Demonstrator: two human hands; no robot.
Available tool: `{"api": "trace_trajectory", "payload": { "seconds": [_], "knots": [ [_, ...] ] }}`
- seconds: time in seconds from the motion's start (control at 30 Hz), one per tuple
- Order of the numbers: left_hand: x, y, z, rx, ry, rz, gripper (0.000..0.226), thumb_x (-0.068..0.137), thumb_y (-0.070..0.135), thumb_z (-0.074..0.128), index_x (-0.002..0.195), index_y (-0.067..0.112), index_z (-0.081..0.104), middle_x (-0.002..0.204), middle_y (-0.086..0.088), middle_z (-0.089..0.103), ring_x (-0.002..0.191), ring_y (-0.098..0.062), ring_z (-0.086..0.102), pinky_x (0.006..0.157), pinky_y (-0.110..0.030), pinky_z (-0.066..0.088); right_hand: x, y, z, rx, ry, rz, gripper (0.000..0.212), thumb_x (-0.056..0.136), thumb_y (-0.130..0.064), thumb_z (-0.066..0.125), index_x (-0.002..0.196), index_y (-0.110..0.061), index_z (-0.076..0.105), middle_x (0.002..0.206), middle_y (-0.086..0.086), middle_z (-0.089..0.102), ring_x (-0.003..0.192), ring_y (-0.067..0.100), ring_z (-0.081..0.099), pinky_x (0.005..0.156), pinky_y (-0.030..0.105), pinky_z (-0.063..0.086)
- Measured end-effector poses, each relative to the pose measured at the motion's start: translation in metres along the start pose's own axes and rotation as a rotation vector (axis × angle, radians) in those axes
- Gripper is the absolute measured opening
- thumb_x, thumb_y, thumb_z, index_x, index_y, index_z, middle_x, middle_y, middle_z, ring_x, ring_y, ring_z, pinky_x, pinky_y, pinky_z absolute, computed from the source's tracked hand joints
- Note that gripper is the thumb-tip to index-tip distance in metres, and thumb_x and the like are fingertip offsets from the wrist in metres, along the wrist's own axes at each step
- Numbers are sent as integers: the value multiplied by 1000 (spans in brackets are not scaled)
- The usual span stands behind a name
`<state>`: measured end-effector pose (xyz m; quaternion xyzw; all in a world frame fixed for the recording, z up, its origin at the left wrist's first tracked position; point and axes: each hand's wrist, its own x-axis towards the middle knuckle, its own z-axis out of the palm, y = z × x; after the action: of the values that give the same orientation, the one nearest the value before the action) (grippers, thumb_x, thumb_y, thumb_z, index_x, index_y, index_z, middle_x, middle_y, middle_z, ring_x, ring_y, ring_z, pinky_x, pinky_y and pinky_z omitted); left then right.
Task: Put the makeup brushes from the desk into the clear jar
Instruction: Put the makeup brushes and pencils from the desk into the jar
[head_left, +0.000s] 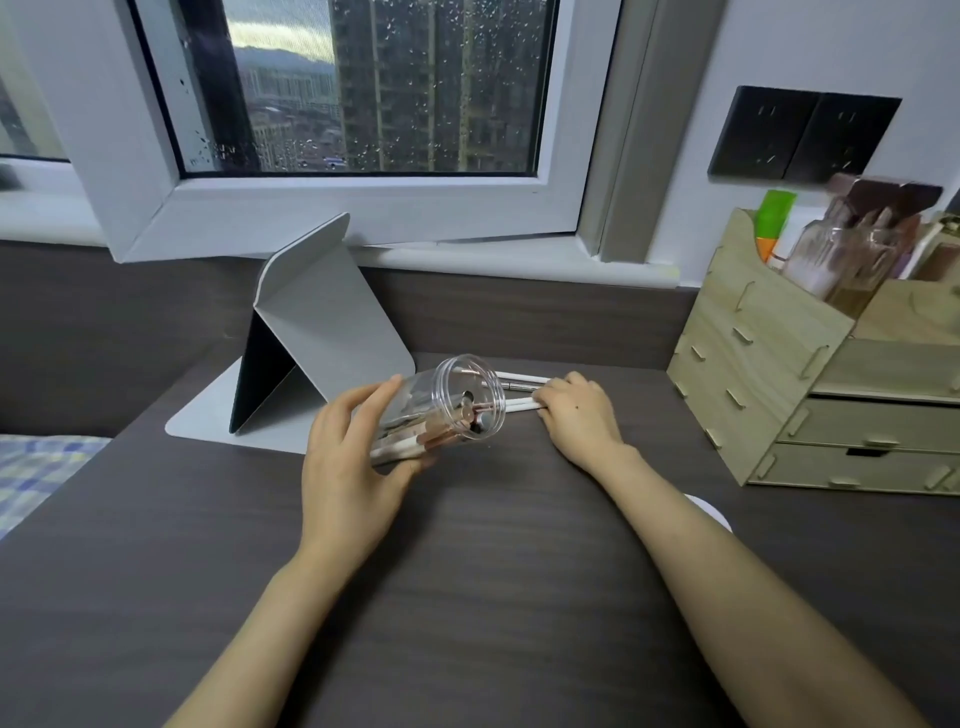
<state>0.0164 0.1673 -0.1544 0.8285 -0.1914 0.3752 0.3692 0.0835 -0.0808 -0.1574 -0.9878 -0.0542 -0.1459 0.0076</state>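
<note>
The left hand (353, 457) is wrapped around the body of the clear jar (441, 410), thumb on the far side and fingers curled under the near side, holding it tipped over so its open mouth faces right and a little toward the camera. Several makeup brushes are already inside, their pink-metal and white handles lying along the jar's length, with ends showing at the mouth.

Just right of the mouth, the right hand (579, 410) lies knuckles-up on the dark worktop (467, 597), fingers bent down over the loose brushes (519, 392): white handles and a darker one lying side by side, their left ends near the jar's rim. The fingers seem to be closing on them, but the palm hides whether they are actually gripped or only pressed down.

By my reading, this is the gathering step, with the task partly done. The next move calls for lifting or sliding that bundle leftward, ends lined up with the mouth, while the left hand keeps the jar steady and tilted enough that the brushes inside do not slip out.

Farther off, a folded grey stand (322, 322) sits left of the jar and a wooden organiser (753, 364) stands at the right edge.
</note>
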Motion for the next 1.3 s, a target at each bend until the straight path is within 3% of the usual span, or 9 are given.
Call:
{"api": "trace_trajectory", "payload": {
  "seconds": [0.13,0.37,0.57,0.73,0.93,1.03,1.13,1.2,1.3],
  "knots": [
    [1,0,0,-11,9,-3,79,56,12,85,126,17,49,112,-10,55,102,-17,45,89,-5,24,7,-2,-4,-357,-54,-194,21,51,-11,81,55,-17,62,58,-1,62,60,22,58,52,23,39],
    [0,-1,1,-4,5,0,79,56,12,85,125,19,48,112,-11,56,101,-19,46,85,-16,31,13,-13,-13,-656,-149,-374,28,41,-12,81,41,-21,55,39,-4,55,45,15,50,45,20,32],
    [0,-1,1,-20,8,1,78,57,14,85,126,20,48,113,-9,55,102,-19,47,88,-7,27,9,-10,-13,-585,-121,-373,27,41,-10,82,47,-19,58,45,-2,59,48,17,55,42,21,36],
    [-1,0,2,-3,-2,18,79,56,13,86,125,20,48,112,-10,56,101,-19,47,88,-8,26,4,-8,-20,-378,-192,-397,21,92,-4,37,107,-2,51,112,17,58,106,33,53,79,43,47],
    [0,0,3,-14,32,-15,81,55,12,86,126,20,48,112,-10,56,101,-20,47,85,-17,30,-17,-14,-23,-268,-175,-354,20,89,1,38,104,0,51,111,20,56,101,36,55,78,45,45],
    [-1,-1,3,-19,26,-11,78,56,14,85,125,18,49,111,-11,56,100,-20,47,85,-17,30,-28,-10,-43,144,114,-14,9,84,-3,47,88,-5,54,93,20,62,86,39,60,69,42,46],
    [-2,1,3,-16,18,-6,73,59,24,78,125,18,49,111,-11,56,100,-20,47,86,-16,30,-49,-22,-82,1141,400,278,16,90,-4,51,75,-12,52,67,13,62,58,21,69,55,28,56],
    [-2,3,3,-12,11,-11,71,59,27,75,125,19,49,111,-10,56,100,-19,47,87,-14,29,-63,-39,-108,1591,427,214,16,93,-3,49,79,-10,53,69,13,63,56,14,69,56,22,58],
    [-3,4,4,-4,0,5,72,59,25,76,125,20,48,112,-11,56,101,-20,47,90,-11,27,-73,-68,-123,1592,346,69,11,89,0,54,83,-7,60,70,10,64,58,9,66,56,18,56]
  ]
}}
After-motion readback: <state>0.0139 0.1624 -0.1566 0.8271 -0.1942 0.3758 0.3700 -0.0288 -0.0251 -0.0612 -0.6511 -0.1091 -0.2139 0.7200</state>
